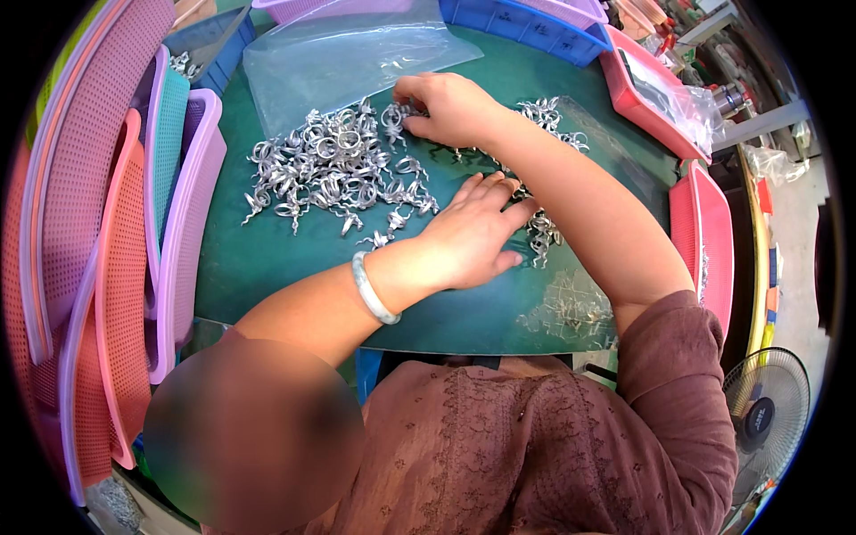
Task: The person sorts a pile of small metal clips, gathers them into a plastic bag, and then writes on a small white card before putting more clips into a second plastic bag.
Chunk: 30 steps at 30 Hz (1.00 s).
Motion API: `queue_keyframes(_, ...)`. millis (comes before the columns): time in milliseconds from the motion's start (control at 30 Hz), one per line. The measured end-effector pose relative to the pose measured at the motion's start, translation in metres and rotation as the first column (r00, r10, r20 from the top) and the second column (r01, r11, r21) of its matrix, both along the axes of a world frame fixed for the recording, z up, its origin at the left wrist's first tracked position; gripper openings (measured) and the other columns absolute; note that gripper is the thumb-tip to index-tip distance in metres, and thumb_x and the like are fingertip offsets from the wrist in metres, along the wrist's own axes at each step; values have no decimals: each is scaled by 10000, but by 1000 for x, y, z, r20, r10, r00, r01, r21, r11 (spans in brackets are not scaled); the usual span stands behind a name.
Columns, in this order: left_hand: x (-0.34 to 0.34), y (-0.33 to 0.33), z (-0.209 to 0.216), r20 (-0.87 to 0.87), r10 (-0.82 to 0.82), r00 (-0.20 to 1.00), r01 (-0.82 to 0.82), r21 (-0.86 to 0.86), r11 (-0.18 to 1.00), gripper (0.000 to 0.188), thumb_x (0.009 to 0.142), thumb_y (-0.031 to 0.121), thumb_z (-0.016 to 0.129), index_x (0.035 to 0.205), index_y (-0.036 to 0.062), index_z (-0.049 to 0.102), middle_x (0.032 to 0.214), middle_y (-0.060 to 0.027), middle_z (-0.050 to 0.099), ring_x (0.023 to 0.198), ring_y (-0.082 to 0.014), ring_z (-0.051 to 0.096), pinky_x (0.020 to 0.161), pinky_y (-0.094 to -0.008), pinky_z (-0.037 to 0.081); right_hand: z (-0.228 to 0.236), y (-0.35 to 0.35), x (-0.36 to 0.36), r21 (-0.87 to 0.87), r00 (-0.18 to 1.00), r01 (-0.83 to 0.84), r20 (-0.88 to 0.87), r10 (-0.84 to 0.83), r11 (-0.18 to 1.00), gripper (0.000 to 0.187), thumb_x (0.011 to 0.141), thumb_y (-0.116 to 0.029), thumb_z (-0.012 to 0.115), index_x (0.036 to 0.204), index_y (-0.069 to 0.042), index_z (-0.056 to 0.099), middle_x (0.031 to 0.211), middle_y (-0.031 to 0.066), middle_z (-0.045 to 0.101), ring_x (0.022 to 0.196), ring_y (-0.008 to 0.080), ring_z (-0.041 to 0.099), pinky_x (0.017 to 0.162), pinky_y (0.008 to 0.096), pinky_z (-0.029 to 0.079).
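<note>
A heap of silver-coloured metal rings (325, 165) with wavy tails lies on the green tabletop (428, 312). My right hand (455, 109) reaches across to the heap's far right side. Its fingers and thumb curl around a ring (393, 120) at the edge, though the fingertips are partly hidden. My left hand (473, 234) rests palm down to the right of the heap, fingers stretched out, with a pale bracelet at the wrist. Close to it is a second group of rings (542, 236), partly covered by my left hand and right forearm.
A clear plastic bag (357, 55) lies beyond the heap. Purple, teal and orange perforated baskets (192, 223) stand along the left. Blue bins (526, 31) line the back, and pink trays (700, 232) the right. A fan (765, 410) stands at lower right.
</note>
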<state>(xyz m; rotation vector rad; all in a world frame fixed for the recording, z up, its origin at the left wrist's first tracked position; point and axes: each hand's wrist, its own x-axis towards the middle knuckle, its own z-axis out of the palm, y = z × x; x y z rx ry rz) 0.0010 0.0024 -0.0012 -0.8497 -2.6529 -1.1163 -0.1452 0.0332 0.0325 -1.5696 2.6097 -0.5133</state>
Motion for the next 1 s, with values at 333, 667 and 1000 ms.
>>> queue_keyframes(333, 0, 0, 0, -11, 10, 1000, -10, -23, 1000, 661, 741, 188, 705, 1333, 82, 431, 1307, -242, 416, 1264, -427, 355, 1080, -511, 251, 3, 23, -6, 56, 998, 43, -39, -41, 997, 296, 717, -181, 630, 1004, -109, 637, 952, 138, 636, 913, 319, 611, 790, 417, 496)
queue_keyframes(667, 0, 0, 0, -15, 6, 1000, -6, -16, 1000, 663, 735, 183, 707, 1329, 80, 433, 1302, -243, 419, 1257, -430, 362, 1073, -512, 260, -2, 23, -6, 52, 985, 20, -169, -11, 998, 221, 712, -131, 619, 925, -84, 654, 940, 123, 608, 961, 320, 581, 824, 399, 486)
queue_keyframes(1000, 0, -1, -1, -25, 9, 1000, -10, -16, 1000, 655, 738, 179, 709, 1323, 74, 436, 1299, -251, 422, 1252, -441, 366, 1073, -509, 263, -4, 34, -17, 39, 994, 32, -103, -28, 999, 247, 682, -71, 626, 929, -63, 633, 968, 122, 617, 960, 324, 579, 820, 399, 485)
